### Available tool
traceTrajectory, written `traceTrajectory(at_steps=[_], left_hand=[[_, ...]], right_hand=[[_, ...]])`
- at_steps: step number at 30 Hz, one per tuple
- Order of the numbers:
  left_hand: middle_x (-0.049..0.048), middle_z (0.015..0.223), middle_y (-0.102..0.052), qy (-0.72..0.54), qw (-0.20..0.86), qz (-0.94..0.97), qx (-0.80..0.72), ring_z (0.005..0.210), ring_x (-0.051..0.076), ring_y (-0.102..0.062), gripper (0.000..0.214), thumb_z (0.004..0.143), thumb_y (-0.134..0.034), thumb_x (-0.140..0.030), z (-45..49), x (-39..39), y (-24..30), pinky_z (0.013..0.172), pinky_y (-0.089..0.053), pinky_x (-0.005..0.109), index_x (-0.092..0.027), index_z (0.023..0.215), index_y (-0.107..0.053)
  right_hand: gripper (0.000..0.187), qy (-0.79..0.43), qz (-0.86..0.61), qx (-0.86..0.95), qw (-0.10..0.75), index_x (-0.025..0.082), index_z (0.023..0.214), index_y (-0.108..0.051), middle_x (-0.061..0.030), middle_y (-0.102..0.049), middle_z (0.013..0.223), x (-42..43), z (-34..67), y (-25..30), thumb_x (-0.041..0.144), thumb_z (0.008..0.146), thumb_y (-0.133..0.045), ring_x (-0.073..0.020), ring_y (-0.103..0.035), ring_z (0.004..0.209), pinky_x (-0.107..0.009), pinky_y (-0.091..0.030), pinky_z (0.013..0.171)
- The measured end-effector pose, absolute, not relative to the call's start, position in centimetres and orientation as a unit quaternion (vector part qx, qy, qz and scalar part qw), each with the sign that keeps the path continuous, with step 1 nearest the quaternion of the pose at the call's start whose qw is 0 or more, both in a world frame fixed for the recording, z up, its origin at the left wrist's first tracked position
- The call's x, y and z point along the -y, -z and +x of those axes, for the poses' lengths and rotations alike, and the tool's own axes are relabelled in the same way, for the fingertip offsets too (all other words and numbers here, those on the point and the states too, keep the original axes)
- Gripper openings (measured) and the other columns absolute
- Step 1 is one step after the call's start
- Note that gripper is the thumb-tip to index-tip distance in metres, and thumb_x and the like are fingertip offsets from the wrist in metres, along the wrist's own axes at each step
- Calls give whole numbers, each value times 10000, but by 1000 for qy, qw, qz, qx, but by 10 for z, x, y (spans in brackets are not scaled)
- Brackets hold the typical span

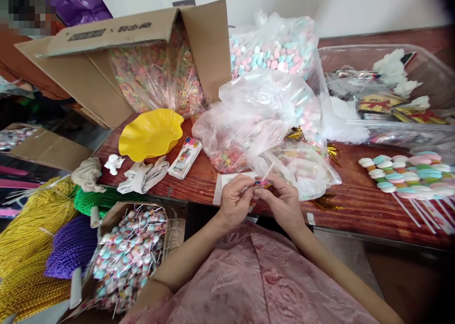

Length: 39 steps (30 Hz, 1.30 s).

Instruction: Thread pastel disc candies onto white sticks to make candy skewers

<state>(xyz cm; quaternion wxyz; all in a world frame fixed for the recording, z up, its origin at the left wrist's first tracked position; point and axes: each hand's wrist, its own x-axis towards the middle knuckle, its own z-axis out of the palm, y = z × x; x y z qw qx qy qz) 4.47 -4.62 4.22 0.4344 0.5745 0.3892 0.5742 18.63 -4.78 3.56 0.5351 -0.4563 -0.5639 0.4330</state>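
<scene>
Close to the table's front edge, my left hand (236, 199) and my right hand (283, 199) meet fingertip to fingertip. Both are closed in a pinch around a small, brightly coloured piece (262, 184), mostly covered by the fingers; its kind does not show. Just beyond them lies a clear plastic bag (302, 172) of pastel candies. Behind the left hand a flat white packet (219, 187) is partly hidden. Gold foil ties (325, 202) lie to the right of my right hand. Marshmallow skewers (408, 174) on white sticks are laid in rows farther right.
An open cardboard box (209, 49) with bagged candy, a yellow wavy dish (151, 133) and white gloves (144, 176) occupy the left. A clear bin (387, 123) stands back right. Below left, a box holds wrapped lollipops (130, 253) beside gold cords (31, 238). Another person (35, 68) is partly visible.
</scene>
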Motion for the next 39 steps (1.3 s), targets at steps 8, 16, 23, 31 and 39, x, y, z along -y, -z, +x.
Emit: traceTrajectory(at_steps=[8, 16, 23, 31, 39], left_hand=[[-20, 626, -571, -531, 697, 301, -376, 581, 83, -496, 295, 750, -773, -459, 54, 53, -43, 624, -435, 227, -178, 795, -696], [-8, 617, -539, -439, 777, 303, -335, 564, 61, -456, 391, 680, -826, -479, 44, 45, -53, 576, -370, 199, -128, 666, -654], [20, 646, -603, -333, 823, 330, -319, 567, 66, -504, 387, 647, -858, -446, 27, 33, -57, 568, -378, 191, -106, 719, -686], [21, 553, -568, -305, 833, 340, -313, 538, 97, -514, 379, 627, -831, -410, 18, 30, -55, 548, -390, 225, -135, 525, -591], [9, 555, -514, -191, 855, 413, -248, 565, 140, -528, 410, 683, -783, -508, 8, 21, -73, 608, -448, 293, -160, 600, -584]], right_hand=[[82, -279, -423, 626, 593, 275, 867, -742, -5, -665, 803, 46, 186, -32, 220, 843, -687, -150, -610, 748, -314, -493, 684], [37, -309, -396, 654, 566, 239, 760, -716, 4, -622, 708, 27, 193, -40, 225, 792, -729, -130, -561, 648, -279, -450, 583], [165, -482, -391, 575, 534, 200, 683, -643, 26, -575, 618, 27, 189, -42, 290, 799, -719, -114, -520, 553, -261, -427, 536], [318, -72, -332, 860, 380, 355, 1143, -676, -35, -680, 1201, 23, 219, -59, 242, 847, -655, -265, -561, 1163, -497, -351, 1006], [274, -72, -239, 952, 178, 336, 1017, -672, 11, -685, 794, 7, 222, -99, 192, 909, -466, -209, -585, 959, -495, -264, 1022]])
